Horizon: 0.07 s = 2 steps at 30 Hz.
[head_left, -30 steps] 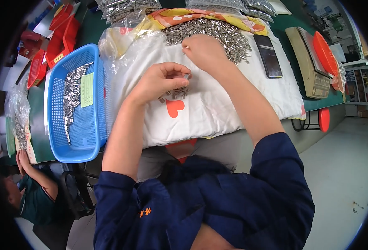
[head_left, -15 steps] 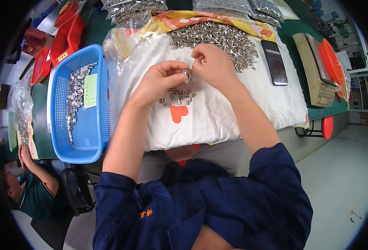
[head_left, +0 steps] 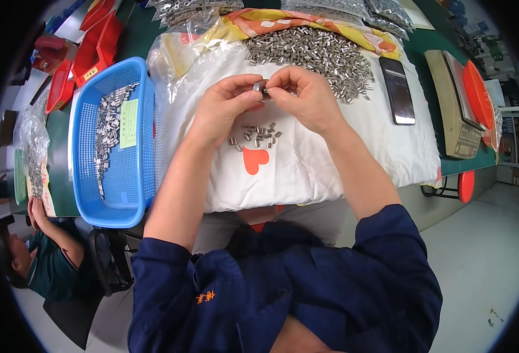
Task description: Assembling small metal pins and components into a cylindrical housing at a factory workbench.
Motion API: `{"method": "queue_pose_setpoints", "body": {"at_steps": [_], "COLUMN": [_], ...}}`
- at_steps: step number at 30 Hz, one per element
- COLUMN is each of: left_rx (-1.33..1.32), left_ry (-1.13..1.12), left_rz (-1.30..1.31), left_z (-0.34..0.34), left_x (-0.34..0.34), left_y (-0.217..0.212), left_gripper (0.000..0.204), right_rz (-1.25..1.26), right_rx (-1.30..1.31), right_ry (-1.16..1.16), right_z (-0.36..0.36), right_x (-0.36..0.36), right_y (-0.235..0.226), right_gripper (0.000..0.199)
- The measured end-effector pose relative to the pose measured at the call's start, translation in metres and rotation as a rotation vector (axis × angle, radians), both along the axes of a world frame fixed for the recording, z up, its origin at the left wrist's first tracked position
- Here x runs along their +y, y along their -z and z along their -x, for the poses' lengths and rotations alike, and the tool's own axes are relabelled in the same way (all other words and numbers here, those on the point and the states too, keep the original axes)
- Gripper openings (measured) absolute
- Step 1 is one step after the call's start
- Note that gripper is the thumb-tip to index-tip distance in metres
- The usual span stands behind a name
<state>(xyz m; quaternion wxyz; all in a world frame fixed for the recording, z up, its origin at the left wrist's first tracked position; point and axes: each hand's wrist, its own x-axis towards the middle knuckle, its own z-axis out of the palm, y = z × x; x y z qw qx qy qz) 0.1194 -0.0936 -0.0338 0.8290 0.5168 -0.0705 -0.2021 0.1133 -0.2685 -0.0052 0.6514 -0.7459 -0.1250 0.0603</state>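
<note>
My left hand [head_left: 227, 106] and my right hand [head_left: 303, 97] meet above a white cloth [head_left: 330, 159], fingertips pinched together on a small metal sleeve [head_left: 260, 88]. Below them a small cluster of metal sleeves [head_left: 258, 135] lies on the cloth, just above a red heart print. A large pile of the same metal sleeves [head_left: 312, 50] spreads over the cloth's far side, beyond my right hand.
A blue plastic basket [head_left: 139, 194] with several sleeves and a green slip stands at the left. A dark phone [head_left: 398, 91] lies right of the pile, a beige scale [head_left: 453, 112] further right. Red trays [head_left: 74, 70] and bags of parts sit behind. Another person [head_left: 42, 259] sits lower left.
My right hand came back from the large pile to meet my left hand, and both hands rose a little off the small cluster.
</note>
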Motion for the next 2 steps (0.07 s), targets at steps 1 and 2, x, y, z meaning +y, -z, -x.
{"method": "queue_pose_setpoints", "body": {"at_steps": [1,2], "left_rx": [-0.003,-0.004], "left_ry": [0.003,-0.001], "left_rz": [-0.012,-0.011], "left_z": [0.0004,0.0006], "left_x": [-0.0006,-0.0007], "left_y": [-0.0007,-0.0011], "left_gripper": [0.029,0.029], "right_rz": [0.042,0.085], "right_rx": [-0.028,-0.057], "right_ry": [0.001,0.001], "right_z": [0.0005,0.001], "right_x": [0.0004,0.0003], "right_y": [-0.0004,-0.0022], "right_gripper": [0.009,0.01]}}
